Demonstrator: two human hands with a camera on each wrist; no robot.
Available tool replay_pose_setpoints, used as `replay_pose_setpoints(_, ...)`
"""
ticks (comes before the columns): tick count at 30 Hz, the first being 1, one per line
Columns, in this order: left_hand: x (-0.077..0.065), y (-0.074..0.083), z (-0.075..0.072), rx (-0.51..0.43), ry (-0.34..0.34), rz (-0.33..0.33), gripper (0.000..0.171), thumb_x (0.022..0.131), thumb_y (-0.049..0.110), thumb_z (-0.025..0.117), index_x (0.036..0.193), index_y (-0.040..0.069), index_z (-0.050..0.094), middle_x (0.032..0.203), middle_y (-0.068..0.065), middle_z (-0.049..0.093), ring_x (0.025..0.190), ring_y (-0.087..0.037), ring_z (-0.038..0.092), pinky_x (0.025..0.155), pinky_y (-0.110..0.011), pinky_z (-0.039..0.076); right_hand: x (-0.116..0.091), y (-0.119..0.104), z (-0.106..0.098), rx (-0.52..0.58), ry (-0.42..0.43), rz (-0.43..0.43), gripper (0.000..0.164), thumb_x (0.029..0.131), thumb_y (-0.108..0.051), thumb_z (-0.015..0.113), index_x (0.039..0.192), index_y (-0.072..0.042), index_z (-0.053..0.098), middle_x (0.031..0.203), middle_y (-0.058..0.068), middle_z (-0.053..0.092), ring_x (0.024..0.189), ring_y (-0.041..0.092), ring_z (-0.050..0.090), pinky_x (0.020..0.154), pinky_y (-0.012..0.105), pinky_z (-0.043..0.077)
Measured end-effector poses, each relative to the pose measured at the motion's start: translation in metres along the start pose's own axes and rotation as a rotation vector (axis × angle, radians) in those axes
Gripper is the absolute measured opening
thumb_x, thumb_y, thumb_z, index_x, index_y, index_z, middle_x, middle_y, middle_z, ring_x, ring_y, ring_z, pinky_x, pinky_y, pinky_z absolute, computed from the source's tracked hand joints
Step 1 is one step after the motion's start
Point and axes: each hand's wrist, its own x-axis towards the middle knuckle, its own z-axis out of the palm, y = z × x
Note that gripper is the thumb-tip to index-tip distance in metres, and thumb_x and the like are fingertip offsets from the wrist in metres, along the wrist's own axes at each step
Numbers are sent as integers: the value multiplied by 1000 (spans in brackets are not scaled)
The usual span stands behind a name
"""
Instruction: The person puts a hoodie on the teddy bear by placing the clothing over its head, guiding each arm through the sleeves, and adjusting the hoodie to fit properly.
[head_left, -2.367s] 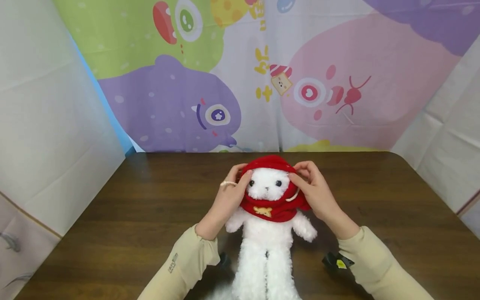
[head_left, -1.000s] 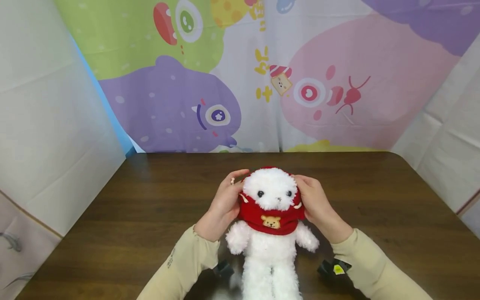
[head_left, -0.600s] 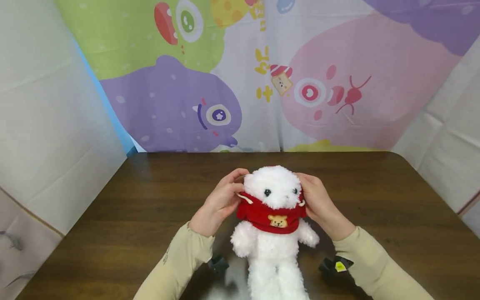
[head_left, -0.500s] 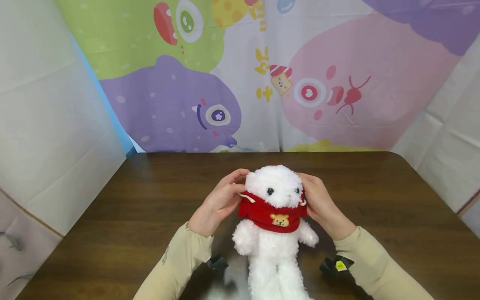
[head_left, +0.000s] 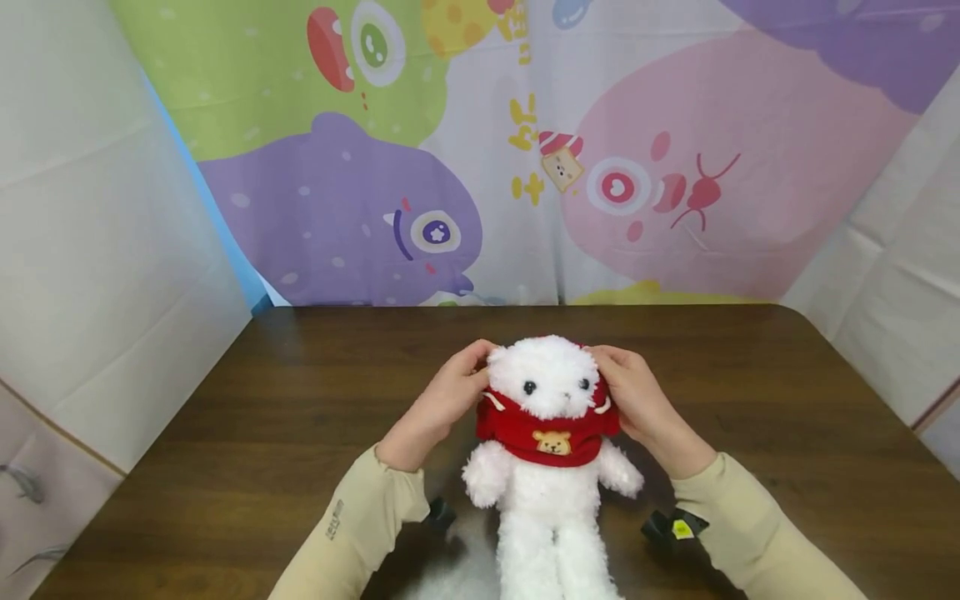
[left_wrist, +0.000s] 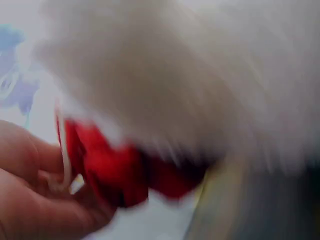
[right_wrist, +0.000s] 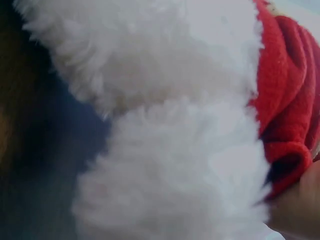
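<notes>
Head view: left fingers (head_left: 476,354), right fingers (head_left: 621,358) grip red garment (head_left: 513,432) (plush (head_left: 550,496) partly inside).

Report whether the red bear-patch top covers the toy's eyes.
No, both black eyes of the plush toy show above the red bear-patch top.

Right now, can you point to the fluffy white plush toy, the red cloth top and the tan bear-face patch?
Fluffy white plush toy (head_left: 550,490): head view, on its belly.
Red cloth top (head_left: 516,432): head view, on its front, beside the patch.
Tan bear-face patch (head_left: 552,442): head view, middle of the bear's face.
</notes>
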Motion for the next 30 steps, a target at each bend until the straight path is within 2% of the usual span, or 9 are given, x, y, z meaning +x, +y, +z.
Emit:
replay_pose_setpoints(4,1,-1,-3,-200,-53,-122,19,84,-3,37,97,-3,51,80,1,54,73,-11,50,70,-25,41,-1,-1,1,-103,-26,-14,32,95,-24,45,104,5,57,83,-5,61,76,6,60,70,25,52)
replay_pose_setpoints(6,2,1,-4,-221,-48,-144,18,84,-3,37,95,-3,51,77,2,53,71,-11,48,70,-25,39,-1,-1,2,-139,-19,-16,35,95,-24,45,106,8,54,84,-4,61,76,6,60,70,25,52)
replay_pose_setpoints(8,1,3,-4,-182,-26,-129,19,85,-1,38,97,-3,53,79,1,54,71,-13,49,70,-26,40,-1,-1,2,-164,-5,-10,37,95,-24,45,108,9,54,86,-2,61,76,7,59,70,25,52)
replay_pose_setpoints(11,-2,10,-4,-89,17,-42,27,87,1,41,110,1,53,99,-5,58,87,-17,53,76,-30,43,-2,-1,2,-206,15,-6,38,95,-26,46,109,8,54,90,2,60,78,8,58,70,24,51)
replay_pose_setpoints(13,-7,17,-1,7,0,35,35,88,4,44,123,7,48,117,-7,54,103,-20,51,86,-34,43,-3,-2,3,-227,23,-4,37,94,-28,47,109,6,54,93,4,58,80,10,57,70,24,51)
replay_pose_setpoints(16,-13,27,7,234,-79,154,48,89,15,52,135,15,38,134,-6,43,121,-22,38,96,-41,36,-3,-2,4,-247,39,-8,34,93,-28,47,107,3,54,96,6,57,82,11,56,70,24,50)
replay_pose_setpoints(21,-14,35,20,662,-146,291,70,80,38,65,137,13,34,135,-4,40,119,-24,36,95,-47,30,-3,-4,4,-288,42,-1,31,94,-26,45,107,2,50,93,6,56,80,10,55,69,23,49)
replay_pose_setpoints(24,-12,35,23,738,-155,312,79,76,42,67,138,11,30,135,-5,40,118,-24,36,96,-47,29,-2,-6,3,-325,65,-24,28,94,-22,46,105,3,48,86,6,55,77,9,54,68,22,47)
replay_pose_setpoints(30,-12,32,21,743,-228,344,80,72,34,70,136,10,27,132,-6,37,117,-25,33,93,-46,31,-4,-3,3,-400,81,-157,17,92,-14,49,100,-1,42,87,8,50,66,7,51,65,20,42)
